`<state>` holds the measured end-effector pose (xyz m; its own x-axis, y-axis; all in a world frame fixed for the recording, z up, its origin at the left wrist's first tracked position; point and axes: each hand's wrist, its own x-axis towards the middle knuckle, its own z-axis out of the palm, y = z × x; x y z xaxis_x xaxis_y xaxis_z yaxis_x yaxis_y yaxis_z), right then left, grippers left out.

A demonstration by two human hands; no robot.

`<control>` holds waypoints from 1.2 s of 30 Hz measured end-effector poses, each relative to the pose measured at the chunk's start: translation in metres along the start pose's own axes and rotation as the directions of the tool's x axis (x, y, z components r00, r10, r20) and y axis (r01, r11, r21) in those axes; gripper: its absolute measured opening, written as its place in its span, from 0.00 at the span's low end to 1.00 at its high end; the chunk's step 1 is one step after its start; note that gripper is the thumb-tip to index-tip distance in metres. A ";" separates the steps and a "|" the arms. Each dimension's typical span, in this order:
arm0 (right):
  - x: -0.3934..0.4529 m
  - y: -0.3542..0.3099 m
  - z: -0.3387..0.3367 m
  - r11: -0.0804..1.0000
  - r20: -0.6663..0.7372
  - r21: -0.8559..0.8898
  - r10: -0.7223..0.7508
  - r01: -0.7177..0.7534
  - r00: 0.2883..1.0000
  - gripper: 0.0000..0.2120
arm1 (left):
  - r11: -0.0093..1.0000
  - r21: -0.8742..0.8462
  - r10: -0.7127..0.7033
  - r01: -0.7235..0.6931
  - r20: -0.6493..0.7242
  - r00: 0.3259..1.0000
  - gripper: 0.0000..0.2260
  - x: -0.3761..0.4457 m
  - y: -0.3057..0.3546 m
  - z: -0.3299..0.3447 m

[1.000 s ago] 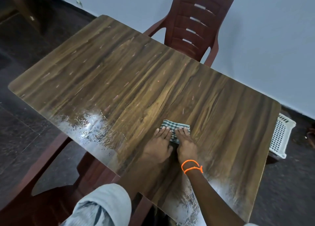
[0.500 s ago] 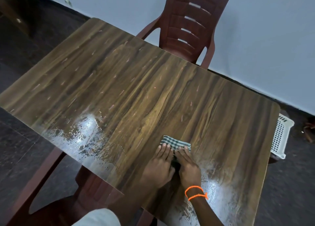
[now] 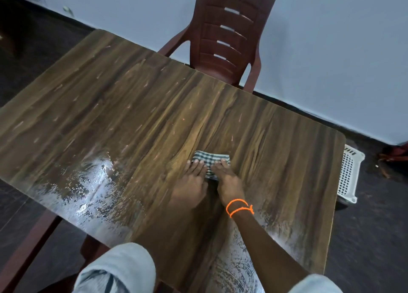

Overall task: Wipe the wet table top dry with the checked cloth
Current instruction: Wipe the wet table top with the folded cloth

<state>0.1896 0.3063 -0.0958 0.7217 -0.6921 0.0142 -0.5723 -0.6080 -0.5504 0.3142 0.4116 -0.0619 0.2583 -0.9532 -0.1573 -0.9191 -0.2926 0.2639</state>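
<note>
at the far left of the frame the wooden table (image 3: pixel 92 107) runs out past the edge, and in the lower left of its top a patch of water (image 3: pixel 88 195) shines white in beads and streaks. at the bottom left my pale sleeve (image 3: pixel 119 268) covers part of the near edge. moving toward the middle, my left hand (image 3: pixel 191 183) lies flat, palm down, fingers spread a little and stretched forward, the tips resting on the left part of the cloth (image 3: pixel 209 160). the cloth is a small folded checked piece, lying on the table just right of the frame's centre, its far edge showing past my fingertips. my right hand (image 3: pixel 228 182) lies just beside the left one, also flat and palm down, pressing on the right part of the cloth; neither hand is curled around it, both only push on it from above. an orange string band (image 3: pixel 239 207) circles my right wrist. lower right of centre, more water (image 3: pixel 242 255) lies in swirled marks near my forearm. in the upper middle a dark red plastic chair (image 3: pixel 229 32) stands at the far edge of the table, and at the right a white basket (image 3: pixel 350 173) sits on the floor beside the table.
</note>
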 end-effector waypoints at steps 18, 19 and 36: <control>0.009 0.057 -0.041 0.989 -0.123 0.028 0.146 -0.143 0.982 0.29 | 0.996 -0.008 0.094 -0.094 0.071 0.993 0.32 0.056 0.056 0.001; 0.022 0.056 -0.039 0.990 -0.105 0.020 0.143 -0.142 0.984 0.30 | 0.996 0.021 0.081 -0.083 0.064 0.995 0.31 0.066 0.049 -0.005; -0.003 0.056 -0.038 0.999 -0.061 0.029 0.030 -0.028 0.998 0.27 | 0.999 -0.052 -0.007 0.011 0.071 0.997 0.32 0.045 0.064 0.006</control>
<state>0.1403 0.2600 -0.0949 0.6790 -0.7326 0.0484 -0.5808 -0.5764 -0.5748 0.2655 0.3508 -0.0579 0.2428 -0.9433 -0.2265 -0.8995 -0.3063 0.3115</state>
